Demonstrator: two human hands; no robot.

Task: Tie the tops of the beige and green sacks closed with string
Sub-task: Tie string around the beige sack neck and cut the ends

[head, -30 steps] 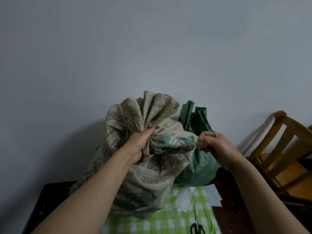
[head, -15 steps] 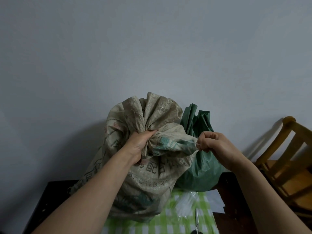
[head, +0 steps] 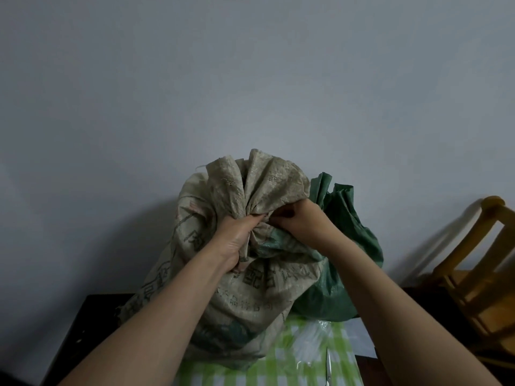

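In the head view, the beige sack [head: 250,288] is standing at the lower centre of the frame on a table [head: 83,316] partly covered by a green checked cloth [head: 306,358]. The green sack [head: 342,274] is sitting just behind it to the right, touching it, with its top loosely bunched and no tie showing.

The left hand [head: 237,238] is gripping the gathered neck of the beige sack, fingers wrapped tightly round the bunched fabric, so that the top is fanning out above the fist. The right hand [head: 301,221] is pressing in against the same neck from the right, its fingers curled and pinching at the folds. The string itself is too thin to make out here, so whether the right hand is also holding it cannot be told.

By my reading, the person is working on sack 1 of 2, binding or knotting at the neck. The next move is likely calling for the left hand to hold the gather firm while the right draws the string snug, so the folds are not slipping loose.

A thin blade, probably scissors [head: 328,366], is lying on the cloth at the bottom edge, and a wooden chair [head: 479,274] is standing at the right edge.
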